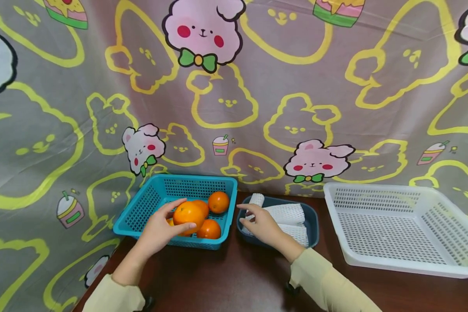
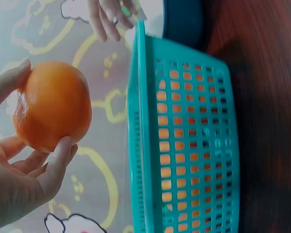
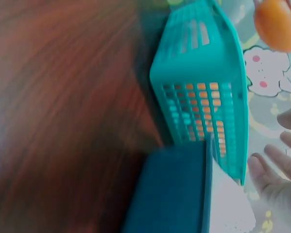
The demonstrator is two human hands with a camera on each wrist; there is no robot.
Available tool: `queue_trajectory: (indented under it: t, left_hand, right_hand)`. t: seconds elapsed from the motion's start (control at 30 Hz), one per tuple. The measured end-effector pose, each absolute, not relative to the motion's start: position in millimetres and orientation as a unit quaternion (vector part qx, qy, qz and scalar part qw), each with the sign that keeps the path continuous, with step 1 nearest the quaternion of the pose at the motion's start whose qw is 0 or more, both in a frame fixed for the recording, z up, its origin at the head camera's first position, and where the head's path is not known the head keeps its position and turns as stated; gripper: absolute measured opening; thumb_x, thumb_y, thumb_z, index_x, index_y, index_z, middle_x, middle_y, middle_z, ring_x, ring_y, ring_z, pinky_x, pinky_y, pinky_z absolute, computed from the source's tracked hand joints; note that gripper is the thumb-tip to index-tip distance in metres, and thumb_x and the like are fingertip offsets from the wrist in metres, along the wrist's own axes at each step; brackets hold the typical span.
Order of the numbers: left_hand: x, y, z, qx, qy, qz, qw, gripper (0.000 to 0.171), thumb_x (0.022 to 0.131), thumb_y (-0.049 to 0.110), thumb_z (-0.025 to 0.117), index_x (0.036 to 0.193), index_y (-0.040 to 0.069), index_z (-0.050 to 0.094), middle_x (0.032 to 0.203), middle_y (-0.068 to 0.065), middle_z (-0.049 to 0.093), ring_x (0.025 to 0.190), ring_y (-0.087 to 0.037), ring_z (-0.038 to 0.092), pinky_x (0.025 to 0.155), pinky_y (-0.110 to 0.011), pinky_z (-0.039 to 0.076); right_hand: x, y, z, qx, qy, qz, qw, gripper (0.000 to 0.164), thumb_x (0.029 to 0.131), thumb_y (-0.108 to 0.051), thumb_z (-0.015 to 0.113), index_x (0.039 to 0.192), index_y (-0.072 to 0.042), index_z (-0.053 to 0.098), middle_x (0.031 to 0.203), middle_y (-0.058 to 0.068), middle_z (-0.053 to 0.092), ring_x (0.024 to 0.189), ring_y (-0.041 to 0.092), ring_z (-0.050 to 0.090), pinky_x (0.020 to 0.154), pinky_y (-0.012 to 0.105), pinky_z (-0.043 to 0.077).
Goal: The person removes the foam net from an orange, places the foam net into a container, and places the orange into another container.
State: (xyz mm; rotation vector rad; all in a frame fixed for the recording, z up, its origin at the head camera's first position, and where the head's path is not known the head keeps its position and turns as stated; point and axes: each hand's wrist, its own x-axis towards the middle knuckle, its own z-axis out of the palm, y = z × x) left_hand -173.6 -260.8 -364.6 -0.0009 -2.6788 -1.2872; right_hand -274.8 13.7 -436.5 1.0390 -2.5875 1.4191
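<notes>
My left hand (image 1: 159, 229) grips an orange (image 1: 188, 216) between thumb and fingers, above the teal basket (image 1: 140, 233). The left wrist view shows that orange (image 2: 55, 107) raised beside the basket's rim, apart from it. More oranges lie in the basket, among them one at the back right (image 1: 219, 202) and one at the front (image 1: 209, 229). My right hand (image 1: 262, 223) hovers over a dark blue tray (image 1: 313, 225) of white foam net sleeves (image 1: 286, 213). Its fingers are loosely bent and spread, with nothing seen between them in the right wrist view.
A white perforated basket (image 1: 390, 263) stands to the right of the dark tray on the brown table (image 1: 234, 281). Behind everything hangs a patterned cloth (image 1: 249, 143), which also runs along the left side.
</notes>
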Motion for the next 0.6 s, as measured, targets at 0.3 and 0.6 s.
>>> queue_trajectory:
  t: [0.3,0.6]
  left_hand:
    - [-194.6,-289.6,-366.8,0.045,-0.907,-0.406,0.1,0.081,0.074,0.054,0.071,0.139,0.016,0.042,0.133,-0.014,0.044,0.107,-0.033,0.049,0.075,-0.038,0.052]
    - [-219.3,-307.9,-383.3,0.1,-0.898,-0.415,0.104,0.083,0.077,0.05,0.07,0.143,0.013,0.035,0.13,-0.018,0.046,0.094,-0.031,0.053,0.076,-0.042,0.049]
  right_hand:
    - [-263.4,-8.9,-446.3,0.276,-0.75,0.585,-0.137,0.063,0.09,-0.015,0.062,0.143,-0.004,0.031,0.136,0.019,0.038,0.095,0.024,0.058,0.071,0.035,0.053]
    - [-248.9,-28.9,-458.0,0.229,-0.674,0.677,-0.186,0.08,0.088,-0.007,0.063,0.148,-0.002,0.01,0.143,0.026,0.017,0.086,0.029,0.063,0.07,0.042,0.053]
